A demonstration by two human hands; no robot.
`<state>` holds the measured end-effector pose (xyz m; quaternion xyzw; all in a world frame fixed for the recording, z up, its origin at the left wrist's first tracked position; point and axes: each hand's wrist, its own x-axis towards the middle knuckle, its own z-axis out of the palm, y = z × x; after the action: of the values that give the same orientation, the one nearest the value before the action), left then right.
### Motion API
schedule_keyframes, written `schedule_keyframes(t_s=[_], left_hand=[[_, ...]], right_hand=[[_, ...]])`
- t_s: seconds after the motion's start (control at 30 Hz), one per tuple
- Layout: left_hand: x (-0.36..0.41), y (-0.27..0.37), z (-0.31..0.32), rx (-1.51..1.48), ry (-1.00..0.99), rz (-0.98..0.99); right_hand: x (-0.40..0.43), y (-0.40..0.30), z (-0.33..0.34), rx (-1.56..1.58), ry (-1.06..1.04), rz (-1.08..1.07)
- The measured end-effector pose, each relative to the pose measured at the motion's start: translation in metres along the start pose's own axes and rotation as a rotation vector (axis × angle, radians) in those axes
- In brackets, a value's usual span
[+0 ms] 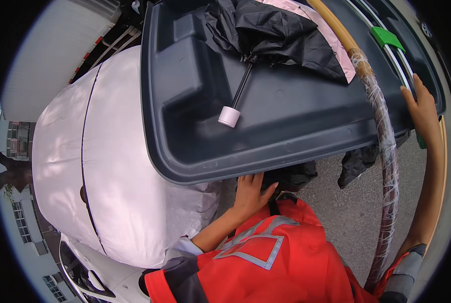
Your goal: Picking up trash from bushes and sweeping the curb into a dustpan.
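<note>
A large dark grey moulded plastic lid or tray [286, 113] spreads before me. My left hand [252, 193] reaches to its near rim, where the fingertips pass out of sight underneath; the thumb is spread to the side. At the right end of the lid, my right hand [422, 100] has thumb and fingers around a pair of metal tubes [392, 57] joined by a green plastic clamp [388, 39]. Between my hands, a pole [386, 151] wrapped in clear film runs past the lid's near edge, its upper end bare and yellowish. On the lid lies a half-folded black umbrella [271, 30] with a pale pink handle [229, 116].
A bulging white sack [115, 151], tied with dark cord, presses against the left side. Behind it stands a white car [108, 276]. Black plastic bags [293, 176] hang below the lid over asphalt [335, 212]. A yellowish rod [443, 159] runs beyond my right forearm.
</note>
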<state>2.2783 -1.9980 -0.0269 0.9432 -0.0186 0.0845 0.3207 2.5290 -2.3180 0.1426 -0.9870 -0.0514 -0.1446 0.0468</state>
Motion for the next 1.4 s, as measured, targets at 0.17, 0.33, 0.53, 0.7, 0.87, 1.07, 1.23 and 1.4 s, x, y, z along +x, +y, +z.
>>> schedule_keyframes(t_s=[0.17, 0.33, 0.53, 0.7, 0.87, 1.07, 1.23, 1.4], left_hand=[[-0.026, -0.035, 0.013, 0.236, -0.060, -0.056], [-0.021, -0.035, 0.031, 0.130, -0.114, -0.061], [-0.028, -0.047, 0.060, 0.277, -0.150, 0.107], [-0.017, -0.069, 0.052, 0.334, -0.348, 0.084], [-0.018, -0.060, 0.024, 0.245, -0.420, 0.159], [-0.025, -0.032, 0.004, 0.267, -0.449, 0.218], [-0.029, -0.023, 0.020, 0.016, 0.071, 0.660], [-0.026, -0.053, -0.023, 0.088, -0.066, 0.448]], right_hand=[[-0.015, 0.007, 0.016, -0.017, -0.031, 0.009], [-0.020, 0.003, 0.019, 0.016, -0.021, -0.028], [-0.026, -0.004, 0.012, 0.028, -0.072, -0.022], [-0.020, -0.010, 0.011, 0.029, -0.111, -0.108], [-0.039, -0.092, -0.091, -0.068, 0.091, -0.219], [-0.112, -0.274, -0.149, 0.371, 0.394, -0.639], [-0.196, -0.343, -0.165, 0.895, 0.562, -0.904], [-0.253, -0.305, -0.105, 0.643, 0.423, -0.939]])
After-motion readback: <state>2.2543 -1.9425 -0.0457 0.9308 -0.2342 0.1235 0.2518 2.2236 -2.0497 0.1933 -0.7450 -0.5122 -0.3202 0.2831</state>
